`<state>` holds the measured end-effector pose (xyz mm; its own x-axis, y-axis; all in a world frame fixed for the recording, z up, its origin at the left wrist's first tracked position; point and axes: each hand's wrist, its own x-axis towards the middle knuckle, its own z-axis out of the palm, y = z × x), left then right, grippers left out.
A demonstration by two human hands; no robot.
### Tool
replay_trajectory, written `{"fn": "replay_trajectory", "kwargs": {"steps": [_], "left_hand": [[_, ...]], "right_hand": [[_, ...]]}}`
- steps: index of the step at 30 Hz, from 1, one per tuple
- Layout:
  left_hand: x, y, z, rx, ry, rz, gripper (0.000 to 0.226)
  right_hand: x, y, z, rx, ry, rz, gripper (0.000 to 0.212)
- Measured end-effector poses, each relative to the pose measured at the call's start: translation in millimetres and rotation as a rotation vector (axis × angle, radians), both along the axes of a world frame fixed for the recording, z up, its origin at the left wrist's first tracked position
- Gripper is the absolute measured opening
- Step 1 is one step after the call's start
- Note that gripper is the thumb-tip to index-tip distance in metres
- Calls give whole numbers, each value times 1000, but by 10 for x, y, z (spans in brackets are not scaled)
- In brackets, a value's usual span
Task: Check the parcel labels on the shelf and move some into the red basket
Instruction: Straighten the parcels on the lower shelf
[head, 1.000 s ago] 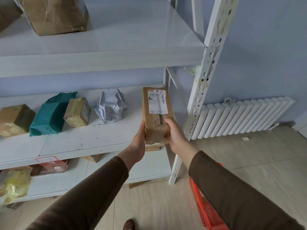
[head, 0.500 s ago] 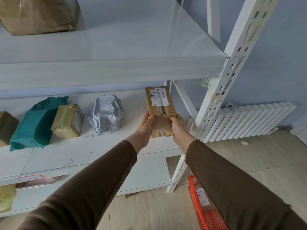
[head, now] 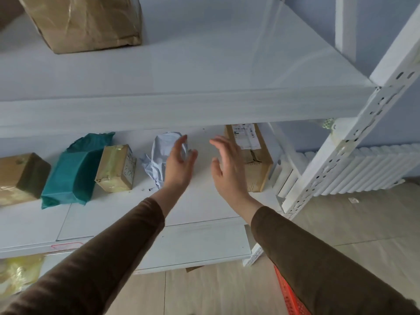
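A brown cardboard parcel (head: 256, 153) with a white label lies on the middle shelf (head: 118, 214) at its right end. My right hand (head: 227, 164) hovers just left of it, fingers spread, holding nothing. My left hand (head: 179, 162) is open too, in front of a crumpled grey-white bag parcel (head: 161, 155). Further left lie a small taped box (head: 116, 169), a teal bag (head: 75, 171) and a brown taped box (head: 20, 176). A corner of the red basket (head: 288, 294) shows on the floor under my right forearm.
The upper shelf (head: 181, 108) overhangs the parcels and carries a large brown paper package (head: 84, 21). A white perforated shelf post (head: 341, 151) stands right of the cardboard parcel, with a white radiator (head: 372, 169) behind. A yellow bag (head: 16, 273) lies on the lowest shelf.
Both hands set the cardboard parcel down on the middle shelf's right end and let go of it. They now hover open to its left. The view moved closer and lower.
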<state>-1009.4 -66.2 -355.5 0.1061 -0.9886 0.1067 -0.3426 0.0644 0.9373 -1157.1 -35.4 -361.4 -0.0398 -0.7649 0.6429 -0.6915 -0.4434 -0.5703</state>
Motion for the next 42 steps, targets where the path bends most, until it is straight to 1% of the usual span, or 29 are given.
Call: {"fn": "replay_trajectory", "kwargs": {"steps": [1,4,7,8,9,10,12,13,16,20,22,23,26,27,29,30,32,33,34,35,36,37,38,39,40,42], "left_hand": [[159,-92,-14,10,-28,55,56],[610,-381,-160,104,-62,179,61],[899,-623,-383,349,0,210,85],[936,-671,-425,436,41,203,92],[944,-683,-440,512,112,179,93],[925,-665,-428,562,216,149,84],[865,-575,-351,597,367,60,53],[856,-538,-344,589,374,38,48],[888,-355,-372,546,366,8,49],[880,168,-365,425,342,-65,57],[808,488,-361,360,322,-89,62],[755,644,-355,323,315,-86,60],[544,1157,-231,174,278,-51,32],[483,1308,-198,118,249,-24,31],[369,1557,-152,18,184,54,43],[325,1638,-123,-6,192,88,56],[300,1738,-77,50,276,121,80],[307,1780,-49,129,353,123,84],[327,1809,-55,205,431,106,78],[349,1848,-54,253,487,68,63],[355,1921,7,273,486,20,43],[353,2002,91,278,441,-5,26],[350,2087,181,279,380,-36,16],[359,2161,284,276,311,-71,14],[378,2216,386,268,234,-107,19],[458,2278,528,224,97,-179,30]], "right_hand": [[121,-65,-20,93,-12,41,46],[465,-291,-7,508,-154,110,53],[732,-588,-41,845,-366,95,67],[791,-665,-84,920,-450,96,71],[828,-726,-145,979,-548,116,72],[860,-764,-208,1026,-652,155,67],[888,-786,-342,1085,-789,220,51],[885,-760,-385,1092,-814,226,48],[825,-608,-461,1051,-839,193,51],[687,-153,-408,975,-883,168,66],[591,108,-374,910,-876,148,69],[531,245,-355,881,-884,146,65],[331,638,-306,813,-971,167,45],[269,764,-278,808,-1026,187,40],[161,1003,-238,818,-1140,230,36],[112,1109,-237,818,-1186,236,36],[30,1307,-239,791,-1254,230,35],[-4,1399,-232,770,-1287,229,32],[-36,1477,-236,750,-1303,233,30],[-62,1554,-238,743,-1327,236,29],[-86,1615,-245,739,-1327,240,30],[-100,1692,-205,745,-1334,239,32],[-128,1729,-195,749,-1328,235,33],[-150,1782,-158,760,-1343,211,33],[-192,1817,-142,776,-1339,202,30],[-253,1892,-110,846,-1299,182,18]]}}
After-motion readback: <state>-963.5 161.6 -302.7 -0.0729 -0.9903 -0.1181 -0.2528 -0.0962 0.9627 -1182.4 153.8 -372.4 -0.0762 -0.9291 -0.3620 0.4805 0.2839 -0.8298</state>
